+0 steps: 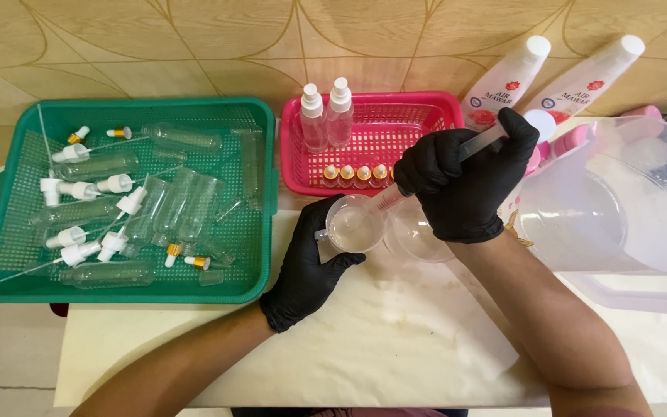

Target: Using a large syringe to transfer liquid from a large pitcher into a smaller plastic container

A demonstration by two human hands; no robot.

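Observation:
Both my hands wear black gloves. My left hand [310, 259] grips a small clear plastic cup [355, 225] with a little clear liquid in it, held just above the cream tabletop [395, 347]. My right hand [465, 181] holds a clear syringe [479, 144] slanted down, its tip dipping into that cup. A second clear cup [418, 235] stands just right of the first, partly behind my right hand.
A green tray [9, 255] on the left holds several empty clear spray bottles and white pump tops. A pink basket [418, 116] behind holds two filled spray bottles and several small gold-capped vials. Two white bottles [503, 85] and a large clear jug [619, 208] stand at the right.

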